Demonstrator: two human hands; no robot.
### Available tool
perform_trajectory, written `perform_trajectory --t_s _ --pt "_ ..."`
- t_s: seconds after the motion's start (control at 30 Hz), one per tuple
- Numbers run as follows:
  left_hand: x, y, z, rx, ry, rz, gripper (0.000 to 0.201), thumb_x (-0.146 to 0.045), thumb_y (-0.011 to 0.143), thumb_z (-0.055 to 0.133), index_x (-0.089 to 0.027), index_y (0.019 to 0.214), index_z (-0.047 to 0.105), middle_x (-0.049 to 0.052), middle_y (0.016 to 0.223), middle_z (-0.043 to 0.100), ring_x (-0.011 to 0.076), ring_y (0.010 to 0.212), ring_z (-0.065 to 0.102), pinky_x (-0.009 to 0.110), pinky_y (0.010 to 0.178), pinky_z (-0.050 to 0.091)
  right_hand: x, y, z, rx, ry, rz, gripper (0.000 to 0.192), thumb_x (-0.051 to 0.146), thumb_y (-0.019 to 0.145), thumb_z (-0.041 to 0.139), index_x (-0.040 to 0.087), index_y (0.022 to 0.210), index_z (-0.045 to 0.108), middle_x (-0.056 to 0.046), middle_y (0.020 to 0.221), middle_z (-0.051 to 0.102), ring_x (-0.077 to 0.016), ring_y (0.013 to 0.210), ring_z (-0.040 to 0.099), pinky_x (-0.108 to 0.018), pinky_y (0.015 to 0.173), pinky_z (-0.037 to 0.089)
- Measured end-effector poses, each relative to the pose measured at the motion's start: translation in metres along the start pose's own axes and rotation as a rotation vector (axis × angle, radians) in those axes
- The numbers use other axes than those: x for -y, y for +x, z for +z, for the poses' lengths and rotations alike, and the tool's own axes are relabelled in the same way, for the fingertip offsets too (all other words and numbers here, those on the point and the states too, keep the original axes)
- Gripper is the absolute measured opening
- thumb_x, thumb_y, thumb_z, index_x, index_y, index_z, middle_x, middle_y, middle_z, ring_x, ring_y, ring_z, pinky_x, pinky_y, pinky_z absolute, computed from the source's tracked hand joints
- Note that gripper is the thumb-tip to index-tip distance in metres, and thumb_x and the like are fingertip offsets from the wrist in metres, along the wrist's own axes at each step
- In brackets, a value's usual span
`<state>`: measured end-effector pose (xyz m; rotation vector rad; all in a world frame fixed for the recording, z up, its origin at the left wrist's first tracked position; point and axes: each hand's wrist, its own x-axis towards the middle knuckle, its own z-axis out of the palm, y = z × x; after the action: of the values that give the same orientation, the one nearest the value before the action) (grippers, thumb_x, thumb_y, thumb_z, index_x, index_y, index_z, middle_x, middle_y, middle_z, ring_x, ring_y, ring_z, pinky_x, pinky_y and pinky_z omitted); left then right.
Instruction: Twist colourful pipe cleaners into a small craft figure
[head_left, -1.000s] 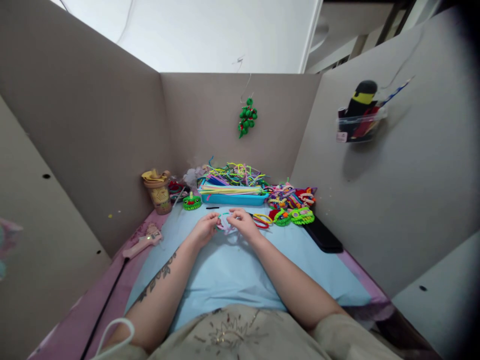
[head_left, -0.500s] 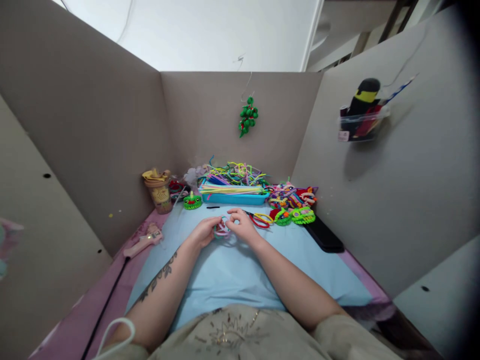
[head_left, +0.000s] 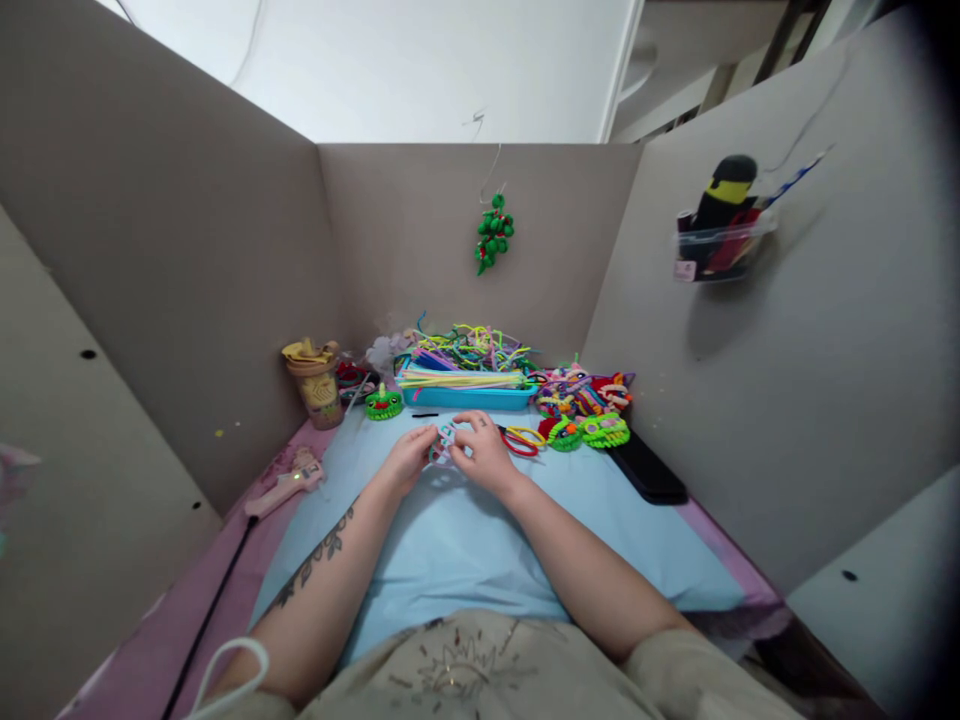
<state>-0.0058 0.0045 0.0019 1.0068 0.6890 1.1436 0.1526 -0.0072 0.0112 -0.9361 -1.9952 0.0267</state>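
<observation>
Between my two hands is a small openwork piece of bent pipe cleaners (head_left: 442,447), pink-lilac and teal, held just above the blue cloth (head_left: 465,540). My left hand (head_left: 411,456) pinches its left side between thumb and fingers. On the other side my right hand (head_left: 480,452) is closed with its fingertips on the piece; a ring shows on one finger. The fingers partly cover the piece, so its full shape is hard to make out. Just beyond my right hand lie scissors (head_left: 525,440) with red and yellow handles, their blades partly hidden by that hand.
A blue tray (head_left: 480,398) heaped with pipe cleaners stands at the back. Green figures (head_left: 606,430) and a colourful pile lie right, beside a black case (head_left: 649,470). At left are a pink glue gun (head_left: 289,487) and a cup (head_left: 321,390). Grey panels enclose three sides.
My right hand has turned and shifted slightly, its fingers now curled closer over the piece. The pipe-cleaner piece has tilted a little between my hands. My left hand keeps its pinch.
</observation>
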Motion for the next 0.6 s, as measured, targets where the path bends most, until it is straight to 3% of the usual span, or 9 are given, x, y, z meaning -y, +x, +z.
perform_trajectory --t_s 0.13,0.2,0.3,0.43,0.6 --pt "-0.005 0.0 0.0 -0.044 -0.075 0.004 0.011 -0.022 0.071 0.062 -0.011 0.069 0.058 0.0 0.06 0.056 0.0101 0.054 0.05 0.022 0.053 0.036 0.002 0.001 -0.003 -0.01 0.104 0.001 0.007 0.026 0.076 0.057 0.02 0.073 0.06 -0.007 0.106 0.054 -0.0223 0.104 0.045 -0.038 0.091 0.034" --pt "-0.012 -0.001 -0.001 -0.072 -0.219 -0.029 0.007 -0.017 0.073 0.057 -0.012 0.068 0.056 0.0 0.058 0.053 0.0101 0.053 0.049 0.023 0.054 0.038 0.0 0.001 -0.005 -0.07 0.215 0.041 0.017 0.033 0.078 0.055 0.021 0.09 0.059 -0.008 0.108 0.053 -0.022 0.106 0.046 -0.038 0.091 0.035" --pt "-0.024 -0.003 -0.006 -0.024 -0.511 -0.082 0.013 -0.013 0.075 0.049 -0.013 0.061 0.049 -0.002 0.052 0.045 0.0082 0.048 0.045 0.023 0.054 0.041 -0.006 0.002 -0.005 -0.167 0.372 0.174 0.029 0.039 0.083 0.048 0.021 0.105 0.051 -0.009 0.109 0.053 -0.0207 0.105 0.048 -0.036 0.088 0.039" --pt "-0.033 -0.008 -0.012 0.069 -0.714 -0.084 0.017 -0.011 0.077 0.041 -0.015 0.061 0.041 -0.002 0.052 0.039 0.0068 0.045 0.042 0.018 0.046 0.04 -0.013 0.003 -0.001 -0.136 0.6 0.372 0.031 0.045 0.083 0.046 0.022 0.102 0.053 -0.007 0.102 0.058 -0.0189 0.096 0.054 -0.033 0.081 0.043" --pt "-0.03 -0.01 -0.008 0.121 -0.683 -0.184 0.019 -0.012 0.079 0.037 -0.016 0.061 0.037 -0.002 0.052 0.036 0.0052 0.041 0.037 0.012 0.035 0.03 -0.007 0.005 0.002 -0.016 0.84 0.46 0.032 0.046 0.079 0.052 0.021 0.096 0.06 -0.004 0.09 0.062 -0.0171 0.087 0.056 -0.03 0.076 0.044"
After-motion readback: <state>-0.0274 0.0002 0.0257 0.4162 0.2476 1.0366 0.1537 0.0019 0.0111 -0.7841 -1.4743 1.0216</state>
